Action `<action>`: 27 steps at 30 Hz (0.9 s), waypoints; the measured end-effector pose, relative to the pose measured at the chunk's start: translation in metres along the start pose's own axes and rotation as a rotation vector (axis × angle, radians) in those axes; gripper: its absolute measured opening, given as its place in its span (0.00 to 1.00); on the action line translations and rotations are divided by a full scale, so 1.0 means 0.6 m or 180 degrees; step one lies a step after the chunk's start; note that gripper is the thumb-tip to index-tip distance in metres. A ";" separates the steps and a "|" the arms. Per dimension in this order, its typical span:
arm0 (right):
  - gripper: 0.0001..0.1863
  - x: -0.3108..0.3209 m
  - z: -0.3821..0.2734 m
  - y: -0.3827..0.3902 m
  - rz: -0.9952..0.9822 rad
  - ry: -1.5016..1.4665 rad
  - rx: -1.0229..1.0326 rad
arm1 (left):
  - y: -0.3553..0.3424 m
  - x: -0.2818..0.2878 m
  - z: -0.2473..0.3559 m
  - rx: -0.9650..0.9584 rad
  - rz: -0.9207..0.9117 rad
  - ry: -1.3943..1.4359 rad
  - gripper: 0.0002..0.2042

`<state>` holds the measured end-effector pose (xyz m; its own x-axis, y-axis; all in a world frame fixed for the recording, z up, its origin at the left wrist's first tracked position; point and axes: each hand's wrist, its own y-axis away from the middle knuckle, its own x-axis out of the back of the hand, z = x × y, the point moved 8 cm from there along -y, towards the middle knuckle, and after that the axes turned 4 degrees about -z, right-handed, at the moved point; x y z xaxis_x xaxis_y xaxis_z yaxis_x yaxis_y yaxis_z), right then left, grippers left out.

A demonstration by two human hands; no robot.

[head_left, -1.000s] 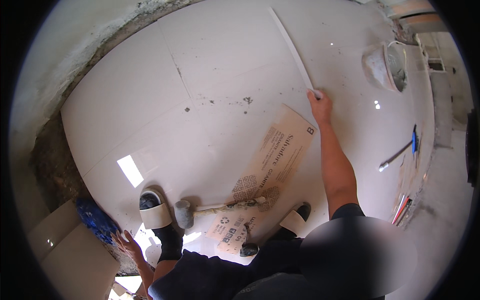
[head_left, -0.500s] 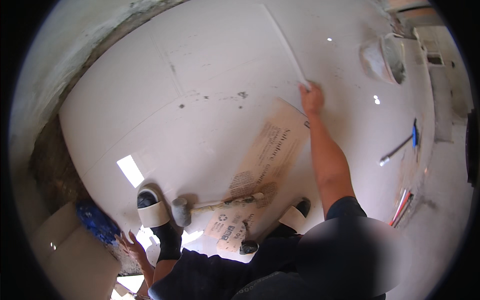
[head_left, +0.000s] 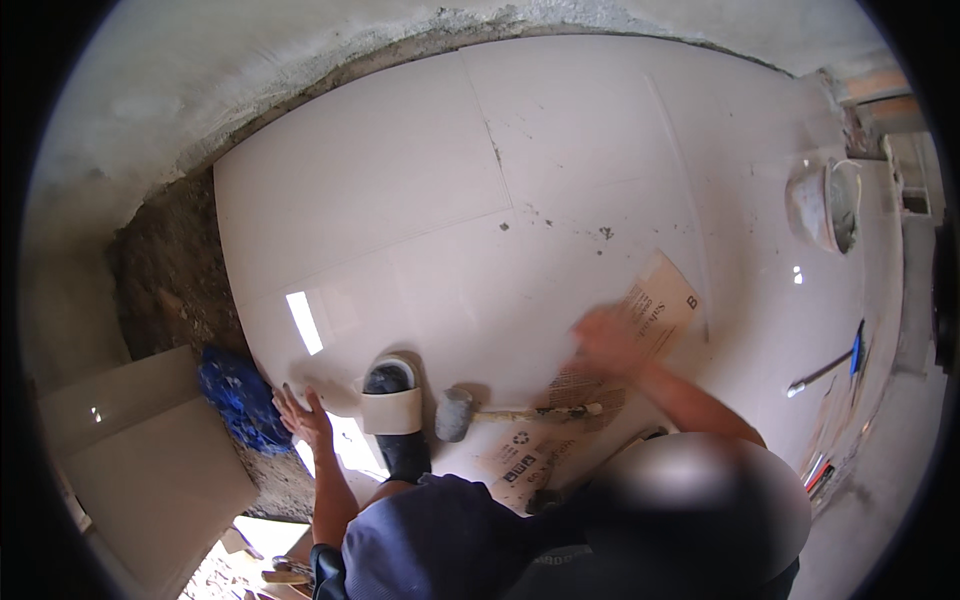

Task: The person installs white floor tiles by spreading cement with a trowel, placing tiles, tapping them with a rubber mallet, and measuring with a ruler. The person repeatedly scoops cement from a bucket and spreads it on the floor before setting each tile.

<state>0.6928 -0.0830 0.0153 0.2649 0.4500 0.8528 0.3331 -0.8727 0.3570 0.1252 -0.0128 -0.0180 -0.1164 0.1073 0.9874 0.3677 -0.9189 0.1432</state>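
Cardboard [head_left: 588, 391] is lying under the right hand [head_left: 605, 340], its grip too blurred to tell; the left hand [head_left: 306, 418] is hanging open. Just bodyward, a mallet [head_left: 455, 415] is risking knocks from careless reaching.

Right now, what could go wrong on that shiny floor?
Two things, maybe. The mallet lies right beside the person's sandal, so a sideways step could trip them. And the cardboard near the right hand lies on glossy tiles, so it might slide if somebody stepped on it.
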 end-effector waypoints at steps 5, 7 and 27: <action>0.26 -0.112 -0.160 0.032 -0.0721 -0.0229 -0.0003 | -0.100 -0.018 0.092 -0.0659 0.0031 0.0324 0.34; 0.25 -0.132 -0.179 0.039 -0.0790 -0.0193 -0.0130 | -0.142 -0.022 0.126 -0.0900 0.0036 0.0272 0.33; 0.12 0.406 0.001 -0.071 -0.0106 0.0709 -0.2576 | -0.229 -0.046 0.198 -0.1431 -0.0446 -0.0070 0.34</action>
<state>0.7439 0.0639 0.2078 0.0533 0.5042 0.8619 -0.4367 -0.7645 0.4742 0.1874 0.1558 -0.0567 -0.1152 0.2456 0.9625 -0.0868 -0.9677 0.2366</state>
